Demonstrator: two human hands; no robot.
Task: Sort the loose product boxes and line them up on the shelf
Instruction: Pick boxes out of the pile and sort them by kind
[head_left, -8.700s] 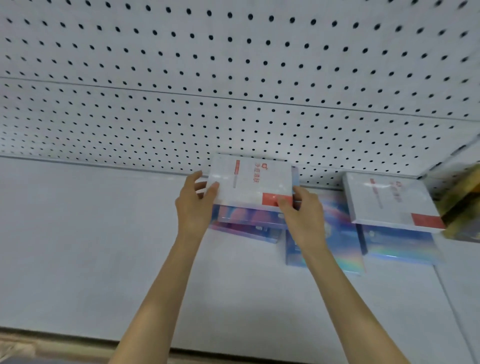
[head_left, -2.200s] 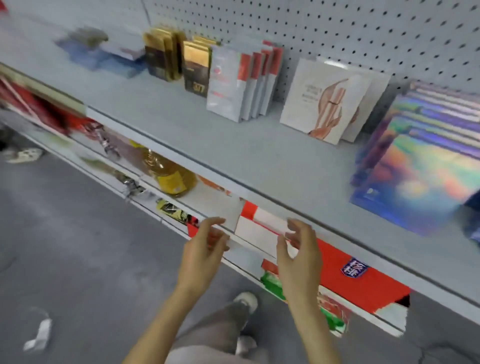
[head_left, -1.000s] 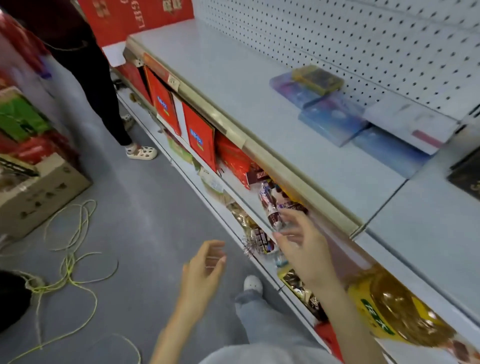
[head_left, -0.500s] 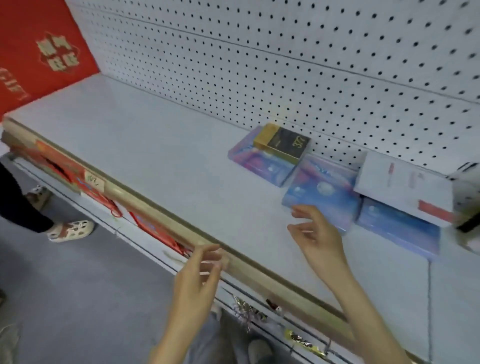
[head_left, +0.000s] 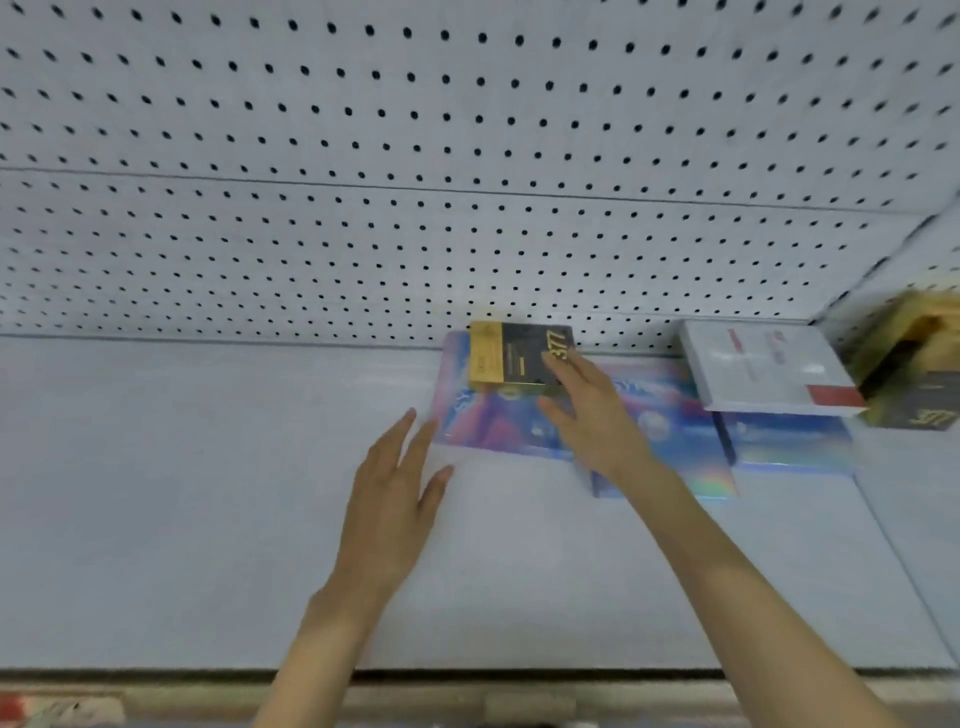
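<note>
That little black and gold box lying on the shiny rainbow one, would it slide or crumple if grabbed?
Probably stiff: the black and gold box shows crisp edges and flat faces. It lies flat, so tipping seems unlikely. The rainbow box beneath looks glossy, so a push from the right hand might slide it.

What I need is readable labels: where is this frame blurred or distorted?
Head view: the right edge smears, so the gold boxes there are unreadable; the black-and-gold box by the right hand shows "377" legibly; the wide-angle lens bows the pegboard seam; light is flat.
</note>
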